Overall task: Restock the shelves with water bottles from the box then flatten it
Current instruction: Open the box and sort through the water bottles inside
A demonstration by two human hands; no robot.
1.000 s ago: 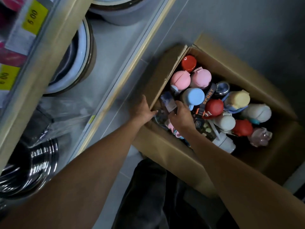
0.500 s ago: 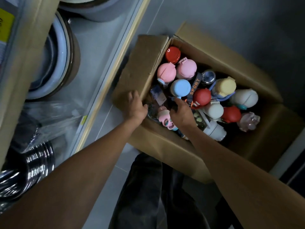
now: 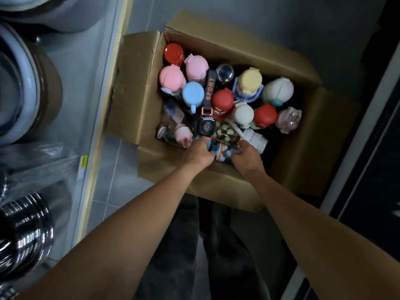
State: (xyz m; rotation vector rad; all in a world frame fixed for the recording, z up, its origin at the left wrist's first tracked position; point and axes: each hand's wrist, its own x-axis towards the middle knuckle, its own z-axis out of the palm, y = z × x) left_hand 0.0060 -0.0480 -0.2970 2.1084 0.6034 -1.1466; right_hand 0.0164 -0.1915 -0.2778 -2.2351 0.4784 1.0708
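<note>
A blue-and-orange bottle [image 3: 223, 151] in the cardboard box [image 3: 134, 87] is clasped by the left grip [image 3: 198, 153] and the right grip [image 3: 246, 155], apparently to be lifted out.

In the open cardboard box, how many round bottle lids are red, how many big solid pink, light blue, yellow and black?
Red round bottle lids: 3
Big solid pink lids: 2
Light blue lid: 1
Yellow lid: 1
Black lid: 1
Total: 8

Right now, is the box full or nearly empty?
Well stocked: the box holds over a dozen bottles, most standing cap-up, covering nearly all its floor.
</note>
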